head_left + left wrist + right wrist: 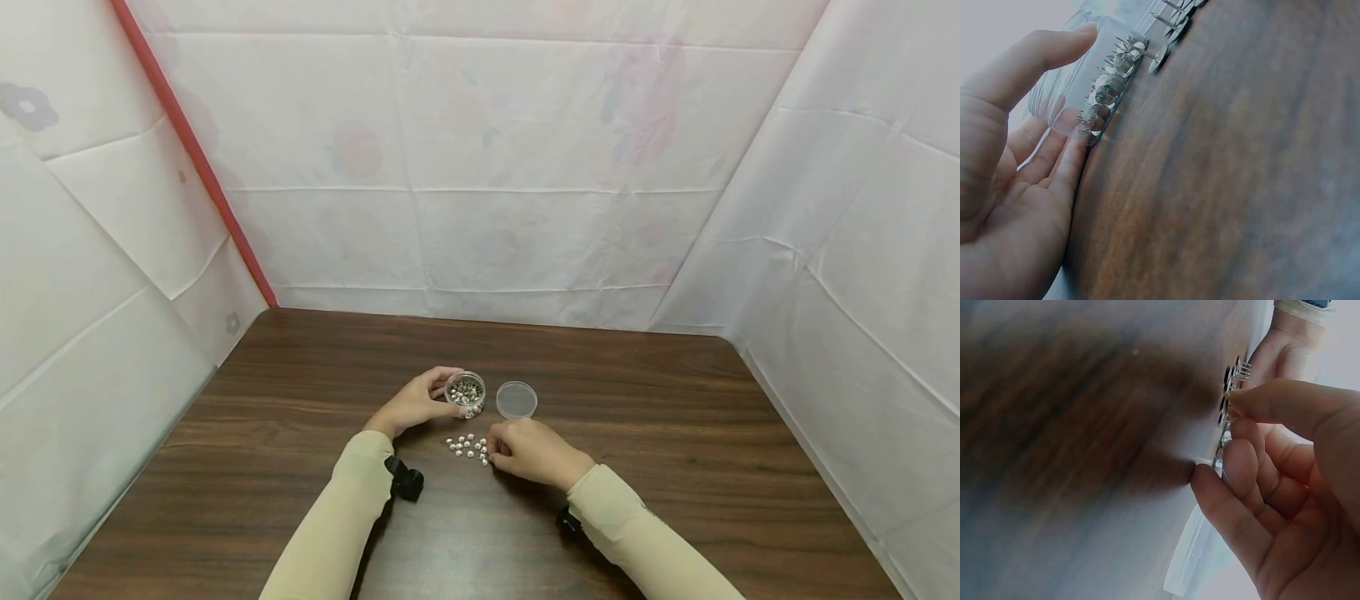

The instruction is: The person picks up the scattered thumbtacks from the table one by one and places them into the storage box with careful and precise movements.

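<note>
A small round clear jar with silver thumbtacks in it stands on the table. My left hand holds this jar from the left, thumb on the near side and fingers around the far side. Loose thumbtacks lie in front of the jar; those in the left wrist view rest on their heads, pins up. At the right edge of this group is my right hand, its fingers curled. In the right wrist view, its thumb and index fingertip pinch at a thumbtack, partly hidden by the fingers.
A clear round lid lies flat to the right of the jar, just beyond my right hand. The dark wood table extends around both arms. White patterned sheets hang behind it and at both sides.
</note>
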Demonstrator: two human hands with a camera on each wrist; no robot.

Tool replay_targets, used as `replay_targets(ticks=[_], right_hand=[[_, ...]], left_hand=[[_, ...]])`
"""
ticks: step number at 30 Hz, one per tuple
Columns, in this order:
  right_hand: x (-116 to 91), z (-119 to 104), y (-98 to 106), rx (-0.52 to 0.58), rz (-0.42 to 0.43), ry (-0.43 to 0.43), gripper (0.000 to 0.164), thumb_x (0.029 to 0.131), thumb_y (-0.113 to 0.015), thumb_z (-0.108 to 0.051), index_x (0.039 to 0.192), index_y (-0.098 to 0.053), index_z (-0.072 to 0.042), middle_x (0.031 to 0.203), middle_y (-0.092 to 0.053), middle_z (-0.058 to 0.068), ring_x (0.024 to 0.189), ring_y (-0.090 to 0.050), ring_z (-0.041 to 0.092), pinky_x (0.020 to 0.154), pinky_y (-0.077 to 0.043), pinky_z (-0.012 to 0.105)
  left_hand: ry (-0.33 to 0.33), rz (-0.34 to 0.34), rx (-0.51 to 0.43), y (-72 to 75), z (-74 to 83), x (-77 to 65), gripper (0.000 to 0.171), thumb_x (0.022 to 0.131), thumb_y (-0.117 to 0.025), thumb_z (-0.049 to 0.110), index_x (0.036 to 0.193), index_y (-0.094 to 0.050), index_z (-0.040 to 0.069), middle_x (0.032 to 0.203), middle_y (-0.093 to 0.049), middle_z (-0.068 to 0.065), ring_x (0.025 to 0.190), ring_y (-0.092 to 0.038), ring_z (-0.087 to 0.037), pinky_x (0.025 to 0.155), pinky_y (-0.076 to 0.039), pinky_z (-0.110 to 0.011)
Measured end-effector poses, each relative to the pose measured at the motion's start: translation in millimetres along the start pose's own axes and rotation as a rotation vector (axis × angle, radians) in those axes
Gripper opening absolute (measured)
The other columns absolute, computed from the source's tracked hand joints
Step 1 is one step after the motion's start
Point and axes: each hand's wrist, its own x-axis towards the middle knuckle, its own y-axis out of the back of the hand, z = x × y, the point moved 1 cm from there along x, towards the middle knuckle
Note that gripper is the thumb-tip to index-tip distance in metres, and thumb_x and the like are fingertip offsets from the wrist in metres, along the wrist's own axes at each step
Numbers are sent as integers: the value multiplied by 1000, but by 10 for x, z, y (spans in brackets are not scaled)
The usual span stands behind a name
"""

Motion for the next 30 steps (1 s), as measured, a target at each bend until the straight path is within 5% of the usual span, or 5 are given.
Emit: replay_targets(ticks=[10,30], right_hand=[[-3,17,4,59,10,-10,7,81,-66,-15,78,-62,-20,63,-50,-14,56,-45,-2,50,-41,16],[15,80,20,175,42,-17,8,85,-63,-14,78,-60,-18,62,-53,-12,54,-46,-1,48,-42,16]], left_hand=[[-3,43,13,-6,-29,-3,72,66,-85,30,129,-50,28,129,-53,-1,125,-41,-19,104,-37,-48],[11,45,-2,-14,-21,-2,71,67,-84,25,129,-51,28,126,-55,1,123,-42,-17,104,-38,-49]])
